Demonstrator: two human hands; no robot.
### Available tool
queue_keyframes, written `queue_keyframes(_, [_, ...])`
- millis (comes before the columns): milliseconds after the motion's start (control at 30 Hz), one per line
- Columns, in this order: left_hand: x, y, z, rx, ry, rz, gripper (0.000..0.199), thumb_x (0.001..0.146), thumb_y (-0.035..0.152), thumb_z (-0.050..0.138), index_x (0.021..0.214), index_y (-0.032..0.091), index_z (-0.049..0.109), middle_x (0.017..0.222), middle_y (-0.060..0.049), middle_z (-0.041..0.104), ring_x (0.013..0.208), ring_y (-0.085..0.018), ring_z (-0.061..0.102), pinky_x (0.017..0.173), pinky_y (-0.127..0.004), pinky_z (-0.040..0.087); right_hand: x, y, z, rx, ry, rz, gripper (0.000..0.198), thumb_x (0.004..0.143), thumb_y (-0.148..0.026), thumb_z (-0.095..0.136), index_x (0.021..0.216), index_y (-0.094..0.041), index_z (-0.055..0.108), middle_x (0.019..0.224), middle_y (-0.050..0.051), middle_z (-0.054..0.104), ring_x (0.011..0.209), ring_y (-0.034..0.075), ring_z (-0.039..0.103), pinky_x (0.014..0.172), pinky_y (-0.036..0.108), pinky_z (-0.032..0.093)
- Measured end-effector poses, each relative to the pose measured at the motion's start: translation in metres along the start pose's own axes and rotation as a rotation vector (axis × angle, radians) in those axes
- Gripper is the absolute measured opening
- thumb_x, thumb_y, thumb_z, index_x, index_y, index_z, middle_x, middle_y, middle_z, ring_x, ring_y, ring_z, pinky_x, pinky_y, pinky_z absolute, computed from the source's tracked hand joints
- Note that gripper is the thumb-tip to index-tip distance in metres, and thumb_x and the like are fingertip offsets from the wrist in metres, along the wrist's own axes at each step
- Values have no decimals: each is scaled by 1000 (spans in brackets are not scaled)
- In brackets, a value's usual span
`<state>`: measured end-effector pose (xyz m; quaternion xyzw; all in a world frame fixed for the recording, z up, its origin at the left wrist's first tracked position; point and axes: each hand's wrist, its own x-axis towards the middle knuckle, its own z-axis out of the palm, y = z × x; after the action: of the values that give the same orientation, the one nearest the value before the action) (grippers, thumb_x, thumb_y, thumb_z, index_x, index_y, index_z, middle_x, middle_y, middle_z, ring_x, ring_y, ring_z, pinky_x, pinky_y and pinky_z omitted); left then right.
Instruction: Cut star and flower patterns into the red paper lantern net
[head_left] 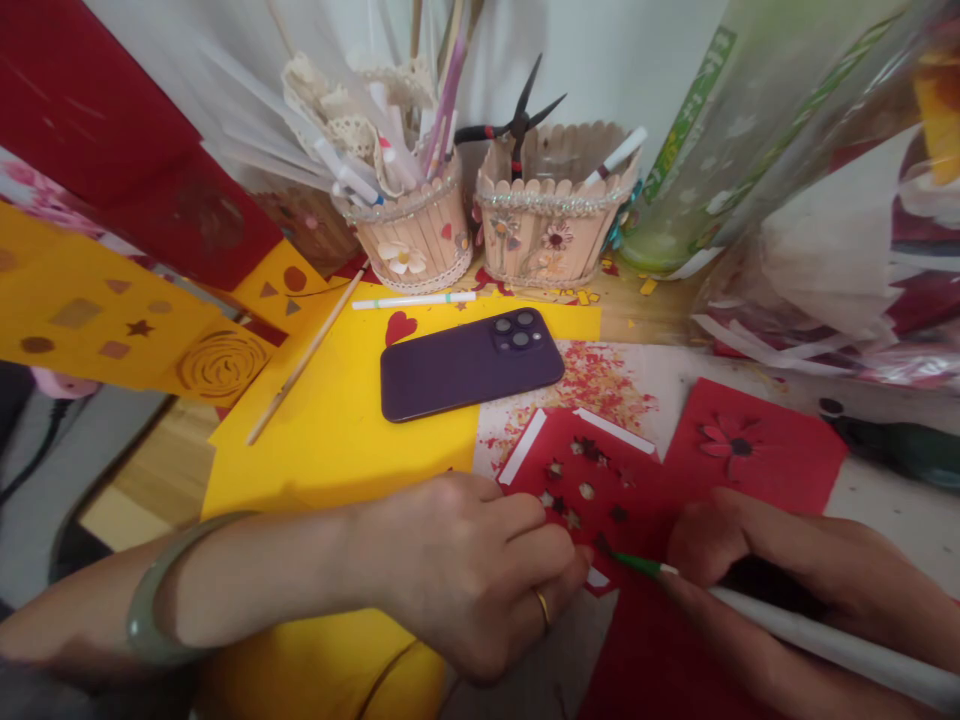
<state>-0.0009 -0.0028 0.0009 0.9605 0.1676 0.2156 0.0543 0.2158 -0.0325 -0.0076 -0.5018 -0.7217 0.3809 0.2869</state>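
Note:
My left hand [480, 570], with a gold ring and a green bangle at the wrist, presses its fingertips on the edge of a red paper sheet [600, 485] that has small star and flower cut-outs. My right hand [757, 560] grips a white pen-like tool with a green tip [641, 564]. The tip touches the red sheet just beside my left fingertips. A second red sheet [757, 450] with a cut flower lies to the right.
A dark purple phone [469, 365] lies face down on a yellow sheet [330, 430]. Two craft-stick baskets [551, 225] hold pens and pliers at the back. A white pen [412, 299] and a wooden stick [304, 360] lie nearby. Plastic-wrapped rolls [787, 130] stand at the right.

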Motion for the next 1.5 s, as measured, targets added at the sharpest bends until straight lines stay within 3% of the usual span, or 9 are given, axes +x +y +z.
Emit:
queue_keyframes(600, [1,1,1,-16,7,-10,15,84,9,49,71,13,56,56,4,52,48,-10,45,37,-27,28,-1,1,1,-23,-10,42,19,82,-35,51,65,-27,48,48,-5,53,37,11,39,35,24,30])
queue_keyframes(1500, [1,0,-1,-16,-17,-15,18,85,9,46,71,13,56,56,4,51,48,-10,46,39,-26,30,1,1,0,-14,-14,36,20,81,-36,52,64,-27,49,45,-6,50,36,11,40,34,24,29])
